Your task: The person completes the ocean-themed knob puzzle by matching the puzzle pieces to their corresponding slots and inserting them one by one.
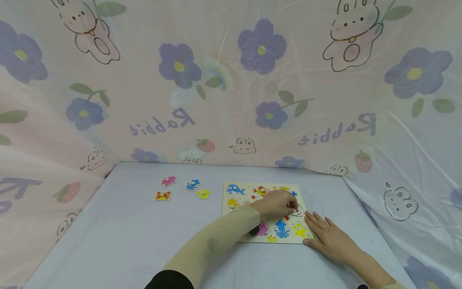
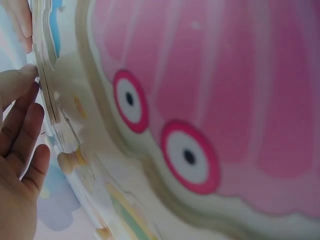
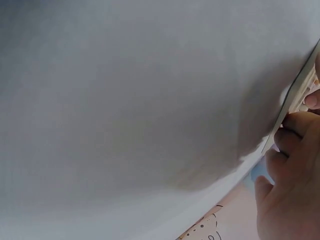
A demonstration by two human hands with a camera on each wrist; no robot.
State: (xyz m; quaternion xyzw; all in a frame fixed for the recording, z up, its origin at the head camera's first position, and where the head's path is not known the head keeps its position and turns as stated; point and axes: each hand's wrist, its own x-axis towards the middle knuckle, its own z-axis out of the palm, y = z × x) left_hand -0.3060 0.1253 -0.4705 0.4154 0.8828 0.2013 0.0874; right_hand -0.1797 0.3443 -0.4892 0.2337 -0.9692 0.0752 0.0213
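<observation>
A cream peg puzzle board (image 1: 249, 239) with sea-animal pictures lies on the table. My left hand (image 1: 276, 202) reaches across it to its right side. In the left wrist view, the thumb and forefinger pinch a thin wooden puzzle piece (image 2: 45, 85) at the board's surface; its picture is hidden. My right hand (image 1: 333, 241) rests at the board's right edge, fingers extended, fingertips touching the edge. A blue whale piece (image 1: 235, 189) with a knob sits at the board's upper left. Close to the left wrist camera is a recess with a pink shell picture (image 2: 220, 90).
Left of the board lie several loose pieces: a pink shell piece (image 1: 168, 181), a crab piece (image 1: 163, 195), a blue squid piece (image 1: 193, 185) and a yellow starfish piece (image 1: 203, 194). The white table (image 1: 119, 224) meets a patterned curtain (image 1: 223, 100) at the back.
</observation>
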